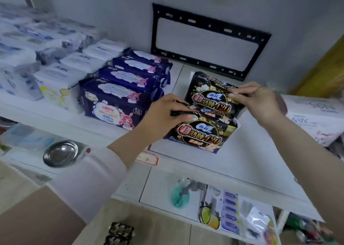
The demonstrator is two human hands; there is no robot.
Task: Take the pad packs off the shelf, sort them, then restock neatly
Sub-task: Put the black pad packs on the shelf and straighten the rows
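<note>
Two black pad packs marked 420 stand on the white shelf (247,151), one behind the other. My left hand (163,112) pinches the top left edge of the front black pack (202,135). My right hand (258,99) pinches the top right edge of the rear black pack (208,97). To the left runs a row of dark blue pad packs (113,105) with a pink rabbit print. Left of those runs a row of white pad packs (61,81).
A white N95 box (314,114) lies at the shelf's right end. A black metal frame (208,40) hangs on the wall behind. A steel bowl (61,153) sits on the lower shelf at left. Small packaged goods (232,215) fill the lower right shelf. An orange price tag (147,158) marks the shelf edge.
</note>
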